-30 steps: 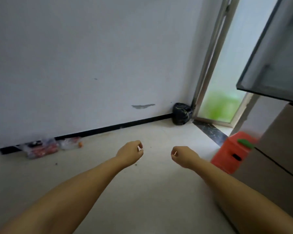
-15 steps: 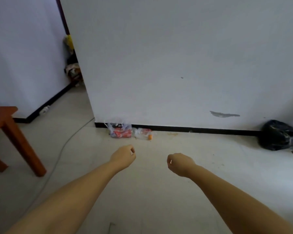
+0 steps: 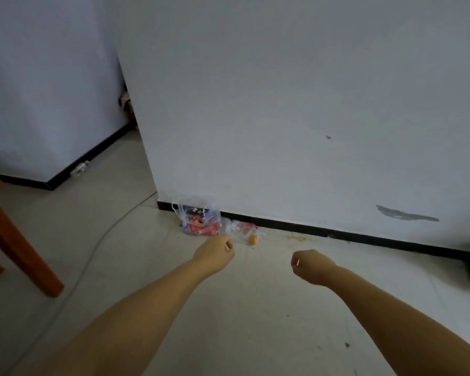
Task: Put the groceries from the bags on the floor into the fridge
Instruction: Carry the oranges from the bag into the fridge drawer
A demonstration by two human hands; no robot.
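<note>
Pale floor [image 3: 147, 267], grocery bags [image 3: 201, 222] at the wall beyond empty, seemingly curled hands [image 3: 215, 253].

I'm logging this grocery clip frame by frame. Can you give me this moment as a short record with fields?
setting: tiled floor by a white wall
bags: two clear plastic bags at the baseboard, holding red packages; an orange item in the right one
left hand: curled, holding nothing, just short of the bags
right hand: curled, holding nothing
other: wooden table leg at left; cable on the floor
fridge: not in view
</note>
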